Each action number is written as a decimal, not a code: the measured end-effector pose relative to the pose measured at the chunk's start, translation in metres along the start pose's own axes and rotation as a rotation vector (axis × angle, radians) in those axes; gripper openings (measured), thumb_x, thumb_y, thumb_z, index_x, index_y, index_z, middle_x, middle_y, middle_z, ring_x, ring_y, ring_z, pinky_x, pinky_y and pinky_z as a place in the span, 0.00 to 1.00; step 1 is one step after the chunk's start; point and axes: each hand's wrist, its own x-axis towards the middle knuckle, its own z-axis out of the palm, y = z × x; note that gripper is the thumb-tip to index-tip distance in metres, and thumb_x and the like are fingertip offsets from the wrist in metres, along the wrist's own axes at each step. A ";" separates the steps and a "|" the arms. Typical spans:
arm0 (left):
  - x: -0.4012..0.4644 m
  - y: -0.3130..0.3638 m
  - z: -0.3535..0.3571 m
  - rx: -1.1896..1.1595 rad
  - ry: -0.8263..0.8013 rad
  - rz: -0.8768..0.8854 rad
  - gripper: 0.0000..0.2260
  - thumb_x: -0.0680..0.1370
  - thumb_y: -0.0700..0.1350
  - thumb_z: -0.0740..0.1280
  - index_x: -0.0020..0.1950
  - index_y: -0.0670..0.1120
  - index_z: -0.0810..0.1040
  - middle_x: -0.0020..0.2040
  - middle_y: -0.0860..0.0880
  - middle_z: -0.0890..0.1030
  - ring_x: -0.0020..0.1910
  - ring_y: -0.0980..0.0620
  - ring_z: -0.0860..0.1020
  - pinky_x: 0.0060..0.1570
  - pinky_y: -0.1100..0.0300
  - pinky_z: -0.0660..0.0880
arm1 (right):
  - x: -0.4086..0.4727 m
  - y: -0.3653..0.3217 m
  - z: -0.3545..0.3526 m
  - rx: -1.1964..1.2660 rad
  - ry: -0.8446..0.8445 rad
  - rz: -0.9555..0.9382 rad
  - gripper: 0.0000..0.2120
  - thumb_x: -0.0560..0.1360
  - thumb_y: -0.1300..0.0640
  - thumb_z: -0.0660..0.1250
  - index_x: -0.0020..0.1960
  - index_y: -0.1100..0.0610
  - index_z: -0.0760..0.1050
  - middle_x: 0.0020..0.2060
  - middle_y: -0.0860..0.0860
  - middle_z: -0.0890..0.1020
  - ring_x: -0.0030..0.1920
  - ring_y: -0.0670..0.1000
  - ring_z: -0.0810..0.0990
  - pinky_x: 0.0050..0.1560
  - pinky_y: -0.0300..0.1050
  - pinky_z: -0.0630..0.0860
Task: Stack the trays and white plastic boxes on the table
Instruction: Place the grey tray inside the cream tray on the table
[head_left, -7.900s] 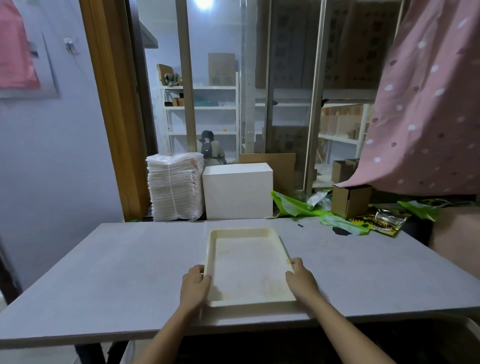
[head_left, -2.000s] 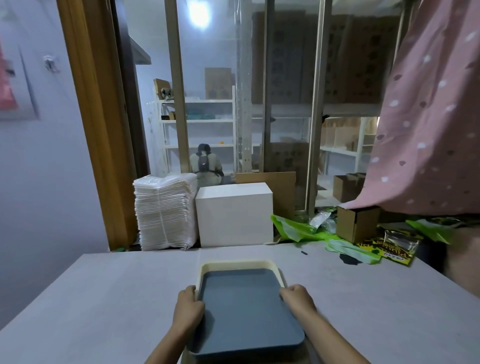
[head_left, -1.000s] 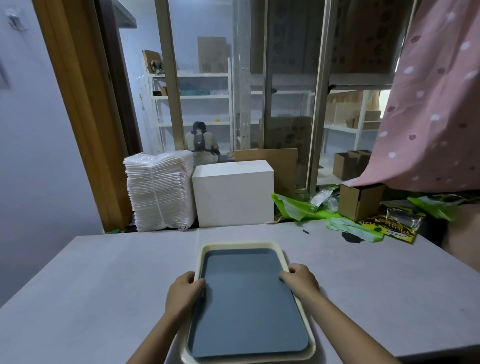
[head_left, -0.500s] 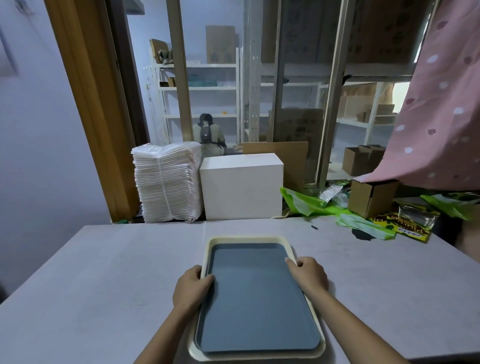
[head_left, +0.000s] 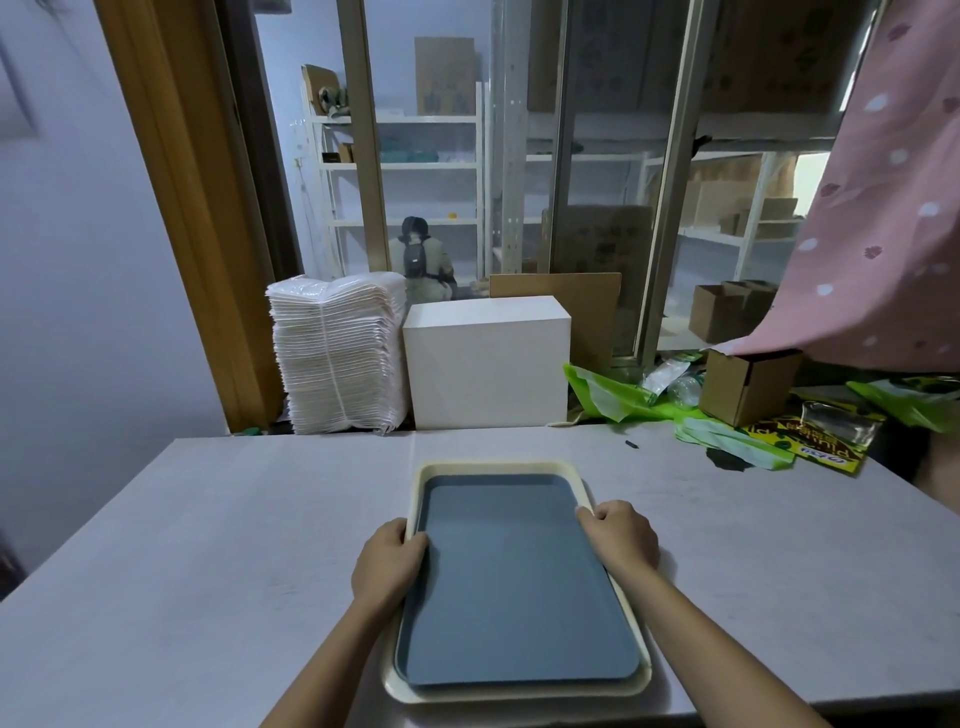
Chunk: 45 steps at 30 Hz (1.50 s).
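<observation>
Hands are curling round the long edges of the grey tray (head_left: 519, 582): your left hand (head_left: 387, 564), your right hand (head_left: 621, 535). It is sitting nested in the cream tray (head_left: 519, 696) at the table's (head_left: 208, 545) near edge. You are wanting it flat and centred before letting go.

We have a single view, taken from a camera worn on the person's head, so no second view shares any part of the scene. It looks forward and tilted down across the desk (head_left: 208, 545), whose near edge runs along the bottom of the frame. We see both forearms enter from the bottom centre, with the left hand (head_left: 387, 564) and right hand (head_left: 621, 538) close to the lens in the lower middle. The lens is wide: the wooden door frame (head_left: 192, 218) at upper left leans and bows. Beyond the desk's far edge, the upper half of the frame looks through glass panels into a room of white shelving (head_left: 426, 166), well away from the camera.
</observation>
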 end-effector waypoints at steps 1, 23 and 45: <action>0.000 0.000 -0.001 0.005 0.001 0.003 0.08 0.74 0.46 0.61 0.43 0.44 0.77 0.39 0.48 0.81 0.39 0.49 0.78 0.36 0.58 0.71 | -0.001 0.000 0.001 0.005 0.011 -0.004 0.22 0.74 0.47 0.64 0.29 0.55 0.58 0.25 0.49 0.64 0.28 0.54 0.65 0.28 0.41 0.58; 0.012 0.009 0.002 0.241 0.052 -0.041 0.13 0.75 0.51 0.60 0.35 0.46 0.63 0.35 0.49 0.72 0.36 0.47 0.71 0.31 0.60 0.63 | -0.003 -0.004 0.003 -0.079 -0.073 -0.020 0.12 0.71 0.50 0.64 0.35 0.55 0.67 0.35 0.51 0.76 0.38 0.57 0.74 0.35 0.41 0.66; 0.010 0.002 -0.001 -0.072 -0.069 -0.096 0.14 0.71 0.49 0.69 0.44 0.38 0.76 0.42 0.40 0.82 0.39 0.43 0.79 0.37 0.56 0.70 | -0.013 0.003 -0.011 0.247 -0.262 0.039 0.06 0.70 0.51 0.70 0.44 0.53 0.77 0.42 0.49 0.83 0.46 0.53 0.83 0.51 0.50 0.79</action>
